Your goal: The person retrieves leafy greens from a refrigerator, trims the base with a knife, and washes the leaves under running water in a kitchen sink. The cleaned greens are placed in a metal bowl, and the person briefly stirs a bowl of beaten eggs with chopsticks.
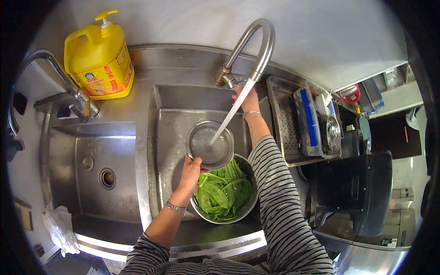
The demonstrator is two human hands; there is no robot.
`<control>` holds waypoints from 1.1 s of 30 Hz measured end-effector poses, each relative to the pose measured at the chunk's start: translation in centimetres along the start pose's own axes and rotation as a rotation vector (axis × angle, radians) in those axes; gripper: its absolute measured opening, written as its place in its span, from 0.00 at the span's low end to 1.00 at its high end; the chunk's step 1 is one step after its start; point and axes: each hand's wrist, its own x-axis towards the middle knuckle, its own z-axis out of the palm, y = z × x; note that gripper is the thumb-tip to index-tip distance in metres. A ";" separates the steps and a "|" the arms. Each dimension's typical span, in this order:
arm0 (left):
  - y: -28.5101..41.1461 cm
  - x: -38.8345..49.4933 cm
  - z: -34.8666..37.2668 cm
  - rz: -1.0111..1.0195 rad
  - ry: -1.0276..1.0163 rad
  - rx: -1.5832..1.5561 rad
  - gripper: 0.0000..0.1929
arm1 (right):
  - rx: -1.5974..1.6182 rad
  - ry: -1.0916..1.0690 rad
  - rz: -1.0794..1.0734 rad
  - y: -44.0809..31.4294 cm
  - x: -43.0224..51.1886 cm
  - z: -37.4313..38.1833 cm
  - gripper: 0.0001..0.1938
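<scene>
Water runs from the curved steel faucet into a round metal bowl. My left hand grips the bowl's lower left rim and holds it in the right-hand sink basin. Behind the stream, my right hand is raised to the faucet's valve; the stream and valve partly hide its fingers, so its grip cannot be told. Below the small bowl, and partly covered by it, a larger metal bowl holds green leafy vegetables.
A yellow pump jug stands behind the left basin, beside a second faucet. Right of the sink, a perforated metal tray bears a clear plastic container. A white cloth hangs over the front left edge.
</scene>
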 end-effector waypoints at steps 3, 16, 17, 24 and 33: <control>0.3 0.0 0.1 0.006 -0.023 0.005 0.21 | 0.023 -0.018 0.026 -1.0 1.2 0.3 0.27; 1.1 0.4 -0.1 -0.022 -0.015 -0.027 0.23 | 0.013 -0.128 -0.060 1.1 4.2 0.8 0.17; 1.1 0.4 -0.1 -0.026 -0.004 -0.026 0.23 | -0.056 -0.112 -0.060 1.4 4.5 0.8 0.17; 0.9 0.6 -0.2 -0.013 -0.010 -0.014 0.23 | -0.073 -0.144 -0.052 2.2 5.7 0.5 0.18; 1.0 0.7 0.3 0.005 0.011 -0.025 0.21 | -0.078 -0.143 -0.022 1.1 5.2 0.7 0.17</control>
